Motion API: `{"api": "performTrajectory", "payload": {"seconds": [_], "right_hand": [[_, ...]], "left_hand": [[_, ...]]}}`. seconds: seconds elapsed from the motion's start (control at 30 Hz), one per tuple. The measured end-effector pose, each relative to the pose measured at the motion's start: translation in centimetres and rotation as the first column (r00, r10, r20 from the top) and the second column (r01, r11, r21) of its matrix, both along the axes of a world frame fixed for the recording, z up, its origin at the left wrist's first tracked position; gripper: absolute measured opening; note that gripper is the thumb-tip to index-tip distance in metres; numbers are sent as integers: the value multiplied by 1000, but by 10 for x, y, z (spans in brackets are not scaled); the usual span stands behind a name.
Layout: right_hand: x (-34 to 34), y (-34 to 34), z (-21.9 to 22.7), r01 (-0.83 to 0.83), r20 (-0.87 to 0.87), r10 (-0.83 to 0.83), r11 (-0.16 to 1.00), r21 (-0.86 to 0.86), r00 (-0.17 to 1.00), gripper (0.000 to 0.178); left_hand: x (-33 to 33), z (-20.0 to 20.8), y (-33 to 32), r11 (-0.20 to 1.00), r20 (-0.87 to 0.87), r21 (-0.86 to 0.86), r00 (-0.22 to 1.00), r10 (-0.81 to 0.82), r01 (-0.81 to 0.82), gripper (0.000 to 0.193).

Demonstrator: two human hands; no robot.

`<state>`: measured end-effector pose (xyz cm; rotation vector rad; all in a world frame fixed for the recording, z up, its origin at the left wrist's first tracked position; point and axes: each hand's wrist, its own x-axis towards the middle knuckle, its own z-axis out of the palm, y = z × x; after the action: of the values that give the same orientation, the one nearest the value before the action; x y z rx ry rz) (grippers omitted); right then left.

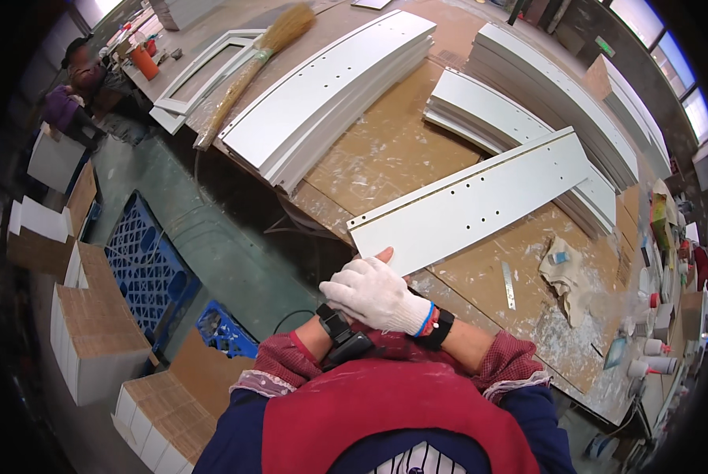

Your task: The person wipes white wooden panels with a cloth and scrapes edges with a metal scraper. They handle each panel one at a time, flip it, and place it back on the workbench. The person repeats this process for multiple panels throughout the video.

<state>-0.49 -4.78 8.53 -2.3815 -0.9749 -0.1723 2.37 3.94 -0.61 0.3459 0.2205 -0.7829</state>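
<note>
My right hand [379, 297], in a white knitted glove, lies across my left hand with its fingers pressed together and curled over. Whether it grips anything beneath is hidden. Of my left hand [384, 255] only a bare fingertip shows past the glove, at the near end of a long white panel [464, 204]; its other fingers are covered. Small dark holes and a groove along one long edge mark this panel. Its far end rests across a stack of curved white panels [488, 107].
More stacked white panels [322, 87] lie at the table's far left, beside a straw broom [247, 75] and a white frame [200, 75]. A metal ruler [508, 286] and a cloth [563, 272] are at right. Blue pallet [144, 261] and a person [73, 103] stand left.
</note>
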Motion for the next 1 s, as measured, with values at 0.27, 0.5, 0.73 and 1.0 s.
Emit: {"api": "performTrajectory", "payload": {"seconds": [0.27,0.5,0.73,1.0], "right_hand": [[-50,-66,27,725,-839,-127,580,370,529,13],[-84,-122,10,858,-969,-109,493,143,223,58],[-53,-110,-20,891,-900,243,195,411,363,61],[-49,-111,0,927,-943,13,184,328,332,45]], "left_hand": [[3,1,-15,955,120,292,993,17,-52,36],[1,25,-4,968,158,227,977,-141,103,45],[-3,38,37,831,396,404,746,-536,382,75],[-3,80,83,290,543,475,18,-840,-831,54]]}}
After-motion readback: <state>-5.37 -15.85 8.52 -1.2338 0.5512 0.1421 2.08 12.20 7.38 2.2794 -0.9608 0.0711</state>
